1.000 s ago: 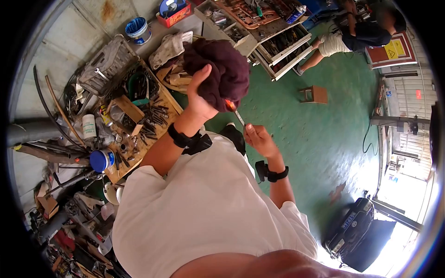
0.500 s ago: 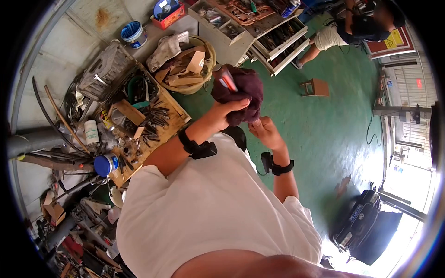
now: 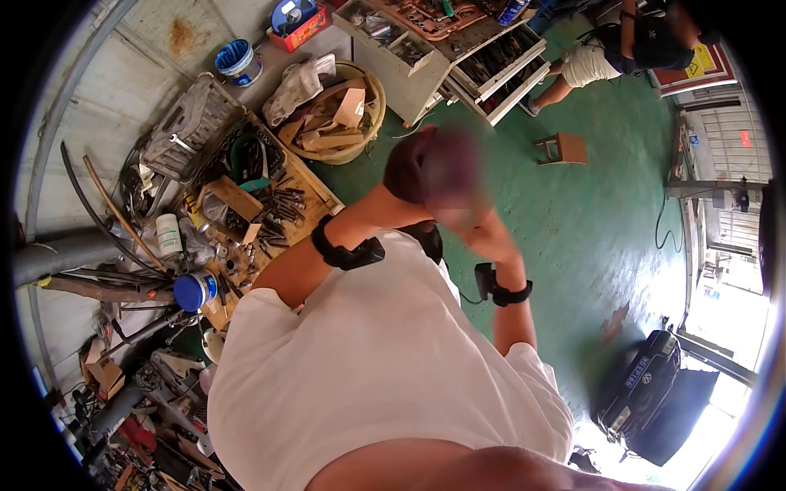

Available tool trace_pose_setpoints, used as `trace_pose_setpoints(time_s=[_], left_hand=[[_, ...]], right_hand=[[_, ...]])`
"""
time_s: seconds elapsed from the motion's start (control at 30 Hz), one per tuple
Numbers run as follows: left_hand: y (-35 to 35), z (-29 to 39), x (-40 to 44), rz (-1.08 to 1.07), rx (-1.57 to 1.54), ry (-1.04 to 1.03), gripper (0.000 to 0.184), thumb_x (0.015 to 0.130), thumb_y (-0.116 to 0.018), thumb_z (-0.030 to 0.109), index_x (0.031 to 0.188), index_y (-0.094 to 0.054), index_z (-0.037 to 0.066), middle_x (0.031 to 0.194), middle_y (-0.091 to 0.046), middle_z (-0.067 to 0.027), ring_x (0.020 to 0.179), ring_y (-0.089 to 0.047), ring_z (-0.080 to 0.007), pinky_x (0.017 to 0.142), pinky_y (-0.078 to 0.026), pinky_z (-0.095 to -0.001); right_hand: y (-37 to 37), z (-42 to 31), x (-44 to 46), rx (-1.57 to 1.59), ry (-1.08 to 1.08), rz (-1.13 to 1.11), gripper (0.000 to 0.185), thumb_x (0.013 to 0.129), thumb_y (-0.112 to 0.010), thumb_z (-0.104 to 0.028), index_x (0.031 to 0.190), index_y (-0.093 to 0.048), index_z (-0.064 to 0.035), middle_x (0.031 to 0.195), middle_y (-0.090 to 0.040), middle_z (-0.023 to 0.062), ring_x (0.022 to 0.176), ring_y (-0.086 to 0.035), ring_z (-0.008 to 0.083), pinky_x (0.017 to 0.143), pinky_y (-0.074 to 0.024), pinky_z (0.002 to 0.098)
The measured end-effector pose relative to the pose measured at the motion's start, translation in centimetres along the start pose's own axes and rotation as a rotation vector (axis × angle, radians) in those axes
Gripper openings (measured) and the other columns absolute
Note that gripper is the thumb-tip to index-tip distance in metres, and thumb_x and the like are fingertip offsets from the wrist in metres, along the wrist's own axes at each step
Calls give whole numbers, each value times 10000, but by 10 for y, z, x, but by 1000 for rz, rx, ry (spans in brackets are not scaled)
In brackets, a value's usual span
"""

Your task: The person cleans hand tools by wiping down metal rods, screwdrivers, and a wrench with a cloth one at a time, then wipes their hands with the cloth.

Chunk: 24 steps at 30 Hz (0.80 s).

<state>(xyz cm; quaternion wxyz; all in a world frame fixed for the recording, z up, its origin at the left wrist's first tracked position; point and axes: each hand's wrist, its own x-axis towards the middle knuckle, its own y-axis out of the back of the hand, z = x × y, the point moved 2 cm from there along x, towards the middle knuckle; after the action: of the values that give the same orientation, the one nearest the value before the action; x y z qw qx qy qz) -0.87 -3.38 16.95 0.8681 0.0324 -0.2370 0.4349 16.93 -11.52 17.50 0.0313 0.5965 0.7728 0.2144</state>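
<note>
A bundled dark maroon cloth (image 3: 407, 166) is up in front of my chest, its right part smeared by blur. My left hand (image 3: 403, 211) is under and behind the cloth and holds it; its fingers are mostly hidden. From the right, my right hand (image 3: 485, 233) reaches the lower right side of the bundle, with its fingers lost in the blur. No tool can be made out between the hands. Each wrist wears a black strap with a small device.
At left, a wooden bench (image 3: 315, 190) bears sockets, a green tray and boxes. Beyond it stand a bin of cardboard (image 3: 375, 123) and a cabinet (image 3: 393, 78) with open drawers. A small stool (image 3: 571, 148), another person (image 3: 647, 45) and a black car part (image 3: 643, 385) are at right.
The bundle and both hands have shifted right and the cloth has turned. The metal shaft by my right hand and the red-labelled object in the cloth no longer show.
</note>
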Motion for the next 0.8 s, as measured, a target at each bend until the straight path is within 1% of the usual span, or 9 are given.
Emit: trace_pose_setpoints(time_s=[0.07,0.1,0.17,0.3,0.4,0.53,0.63,0.7,0.8], left_hand=[[-6,12,8,3,166,-69,686,732,-834,159,1312,-488,32,1264,-554,-111,1195,-538,-237,1028,-419,-364],[-10,18,12,9,248,-104,610,705,-840,154,1235,-567,26,1199,-586,-127,1147,-569,-259,993,-440,-362],[-14,17,15,-122,280,-15,609,702,-842,143,1229,-555,39,1159,-604,-123,1074,-608,-265,938,-467,-352],[-24,13,15,-234,396,70,615,714,-828,137,1240,-519,61,1074,-661,-127,947,-679,-326,847,-518,-364],[-26,7,9,-261,361,148,585,733,-814,147,1231,-519,62,1047,-679,-133,936,-687,-349,818,-532,-389],[-24,4,5,-298,422,181,632,741,-811,143,1276,-485,57,1077,-672,-146,973,-677,-353,833,-529,-395],[-25,6,4,-367,369,308,658,769,-783,110,1323,-434,46,1105,-664,-167,1024,-658,-358,862,-520,-395],[-27,3,-2,-464,298,316,679,802,-745,77,1371,-377,36,1116,-659,-178,1068,-640,-351,889,-510,-391],[-29,3,-7,-500,230,298,629,802,-727,53,1353,-424,36,1137,-649,-184,1061,-634,-358,877,-508,-398]], right_hand=[[24,-11,1,-232,-76,157,138,882,-692,-46,998,-631,0,1009,-664,128,891,-665,178,722,-526,278],[30,-20,0,-233,-76,157,138,882,-692,-46,998,-631,0,1009,-664,128,891,-665,178,722,-526,278],[42,-43,-7,-189,-55,379,183,843,-697,-8,1011,-624,1,967,-675,125,851,-677,199,707,-533,296],[25,-71,-1,-295,30,315,223,817,-724,-27,1006,-609,1,906,-675,113,765,-671,204,667,-536,302],[15,-72,2,-397,41,361,300,784,-776,-61,1012,-590,-6,829,-669,104,663,-656,186,601,-526,277],[8,-75,5,-488,-37,330,340,776,-795,-74,1034,-583,-10,808,-669,107,665,-661,176,600,-529,269],[4,-65,2,-454,-46,341,381,768,-815,-89,1054,-576,-10,791,-665,106,642,-640,157,571,-519,270],[2,-59,-5,-290,-196,366,358,787,-811,-91,1038,-569,-10,769,-647,95,594,-605,148,537,-486,264],[4,-48,-19,-218,-360,290,324,812,-800,-101,1003,-553,-13,748,-629,88,555,-564,124,514,-450,265]])
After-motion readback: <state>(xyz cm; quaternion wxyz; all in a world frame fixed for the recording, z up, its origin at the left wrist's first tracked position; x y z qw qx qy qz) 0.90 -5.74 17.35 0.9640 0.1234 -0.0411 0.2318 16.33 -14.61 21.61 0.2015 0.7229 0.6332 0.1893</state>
